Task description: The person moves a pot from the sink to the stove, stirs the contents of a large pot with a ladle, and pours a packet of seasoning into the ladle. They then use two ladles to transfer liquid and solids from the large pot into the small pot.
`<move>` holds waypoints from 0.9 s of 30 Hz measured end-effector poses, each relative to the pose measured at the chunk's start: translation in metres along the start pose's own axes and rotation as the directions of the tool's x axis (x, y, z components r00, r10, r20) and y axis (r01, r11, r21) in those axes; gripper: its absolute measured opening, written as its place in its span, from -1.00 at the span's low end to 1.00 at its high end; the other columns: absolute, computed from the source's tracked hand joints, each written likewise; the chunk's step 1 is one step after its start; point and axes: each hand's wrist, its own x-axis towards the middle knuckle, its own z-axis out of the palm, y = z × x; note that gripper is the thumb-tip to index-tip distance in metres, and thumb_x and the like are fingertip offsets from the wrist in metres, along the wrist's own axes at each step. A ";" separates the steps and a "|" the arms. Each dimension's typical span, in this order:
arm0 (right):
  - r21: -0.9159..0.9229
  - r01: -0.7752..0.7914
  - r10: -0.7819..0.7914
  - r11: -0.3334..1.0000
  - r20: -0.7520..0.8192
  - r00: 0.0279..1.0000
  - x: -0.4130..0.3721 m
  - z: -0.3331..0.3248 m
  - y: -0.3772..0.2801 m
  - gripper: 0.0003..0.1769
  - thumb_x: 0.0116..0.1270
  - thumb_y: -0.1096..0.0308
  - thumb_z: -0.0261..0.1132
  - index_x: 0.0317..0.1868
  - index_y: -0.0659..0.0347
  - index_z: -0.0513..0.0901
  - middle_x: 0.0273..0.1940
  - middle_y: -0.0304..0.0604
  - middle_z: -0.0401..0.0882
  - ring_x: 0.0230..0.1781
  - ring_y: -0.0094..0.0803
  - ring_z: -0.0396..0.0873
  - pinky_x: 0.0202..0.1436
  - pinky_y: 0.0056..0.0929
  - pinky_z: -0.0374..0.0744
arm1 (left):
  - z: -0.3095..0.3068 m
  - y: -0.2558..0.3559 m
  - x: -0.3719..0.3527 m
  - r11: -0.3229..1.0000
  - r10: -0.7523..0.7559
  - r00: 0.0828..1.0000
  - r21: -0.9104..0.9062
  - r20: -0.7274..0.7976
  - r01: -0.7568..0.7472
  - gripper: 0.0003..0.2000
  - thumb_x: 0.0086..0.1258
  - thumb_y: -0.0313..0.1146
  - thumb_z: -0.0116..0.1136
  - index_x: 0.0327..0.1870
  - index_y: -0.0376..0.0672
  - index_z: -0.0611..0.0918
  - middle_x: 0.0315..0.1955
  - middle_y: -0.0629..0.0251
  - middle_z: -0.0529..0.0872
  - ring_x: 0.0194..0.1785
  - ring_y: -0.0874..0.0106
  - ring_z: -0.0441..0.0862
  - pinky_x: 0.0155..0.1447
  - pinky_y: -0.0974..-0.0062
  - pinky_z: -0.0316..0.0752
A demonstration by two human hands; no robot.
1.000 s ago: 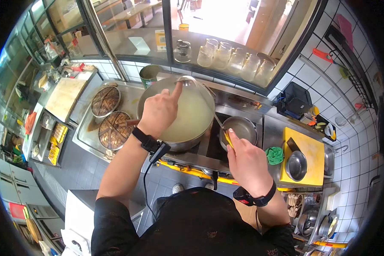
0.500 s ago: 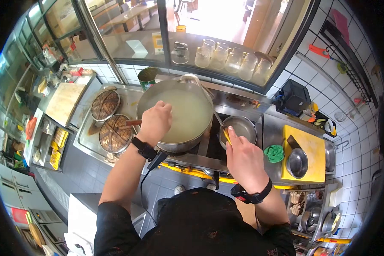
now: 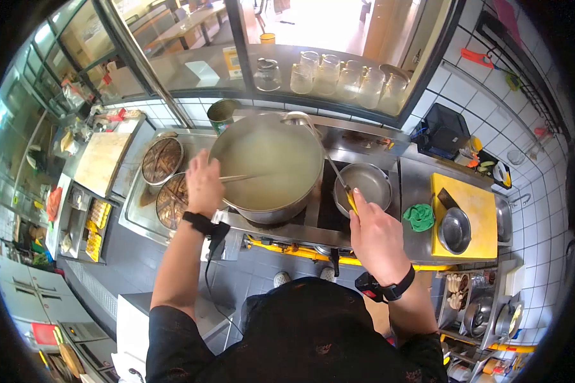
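Large pot: this landmark (image 3: pixel 271 203) stands on the stove (image 3: pixel 329 223) and holds cloudy, pale liquid (image 3: pixel 262 150) well up its wall.
Left hand: the left hand (image 3: pixel 204 186) is at the pot's left rim, its fingers parted and released; blur hides whether the palm brushes the rod.
Rod: the thin rod (image 3: pixel 236 177) lies over the pot's left side, its inner end reaching over the liquid.
Right hand: the right hand (image 3: pixel 382 239) is to the pot's right, nearer the body, fingers clenched around the ladle's yellow handle.
Ladle: the ladle (image 3: pixel 328 153) slants along the pot's right side, its bowl at the far rim; what the bowl holds cannot be made out.
Pan: the round pan (image 3: pixel 363 182) sits right of the pot, partly beneath the ladle's handle.
Progress: the pot appears already filled and the ladle already in hand; how much work remains cannot be judged.
Left of the pot: two round dishes (image 3: pixel 162 158) of brown pieces sit on a metal tray (image 3: pixel 134 207).
Right of the pot: past the pan, a green cloth (image 3: pixel 419 217) and a yellow board (image 3: pixel 482 239) bearing a metal bowl (image 3: pixel 455 230) lie on the table (image 3: pixel 415 185).
Beyond the pot: glass jugs (image 3: pixel 348 83) line the ledge.
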 end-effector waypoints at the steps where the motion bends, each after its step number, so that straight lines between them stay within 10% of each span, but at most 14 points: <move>1: 0.000 -0.012 0.012 1.000 -0.007 1.000 -0.003 0.000 0.002 -0.54 0.48 0.27 0.21 0.33 0.23 0.56 -0.31 -0.03 0.63 -0.37 -0.02 0.67 -0.28 -0.12 0.65 | -0.001 -0.010 0.000 0.985 0.062 0.979 0.170 -0.196 -0.028 -0.82 0.23 -0.40 0.19 -0.25 -0.29 0.72 0.10 0.03 0.61 0.20 0.04 0.59 0.17 0.11 0.59; 5: 0.029 -0.039 0.041 0.999 -0.044 0.998 -0.016 0.003 0.013 -0.54 0.45 0.29 0.24 0.30 0.26 0.59 -0.34 -0.06 0.62 -0.38 -0.07 0.66 -0.30 -0.16 0.62 | 0.009 -0.051 -0.009 0.983 -0.007 0.987 0.181 0.159 -0.022 -0.80 0.21 -0.44 0.18 -0.19 -0.28 0.71 0.08 -0.03 0.65 0.18 -0.01 0.61 0.22 0.10 0.55; 7: 0.035 -0.043 0.045 0.998 -0.068 0.997 -0.022 0.008 0.021 -0.55 0.44 0.31 0.26 0.29 0.27 0.59 -0.35 -0.07 0.61 -0.39 -0.09 0.65 -0.31 -0.17 0.61 | 0.000 -0.050 -0.004 0.990 -0.051 0.867 -0.090 0.496 0.110 -0.78 0.21 -0.47 0.15 -0.15 -0.26 0.71 0.00 -0.06 0.69 0.13 -0.03 0.64 0.17 0.10 0.56; 16: 0.035 -0.018 0.022 0.999 -0.131 0.991 -0.032 0.020 0.037 -0.53 0.39 0.33 0.30 0.27 0.31 0.61 -0.38 -0.08 0.60 -0.38 -0.11 0.64 -0.31 -0.17 0.60 | -0.035 0.022 -0.016 0.866 0.431 0.808 0.067 0.402 -0.495 -0.67 0.31 -0.44 0.17 0.11 -0.15 0.61 -0.25 0.19 0.66 -0.28 0.25 0.75 -0.30 0.34 0.65; 27: 0.142 0.003 0.008 0.990 -0.074 0.997 -0.039 0.028 0.049 -0.55 0.47 0.31 0.21 0.30 0.30 0.56 -0.30 -0.04 0.63 -0.34 -0.06 0.66 -0.29 -0.15 0.62 | -0.036 0.014 -0.015 0.915 0.235 0.849 0.187 0.473 -0.357 -0.87 0.30 -0.45 0.17 -0.18 -0.25 0.63 -0.27 0.12 0.75 -0.24 0.20 0.81 -0.22 0.30 0.72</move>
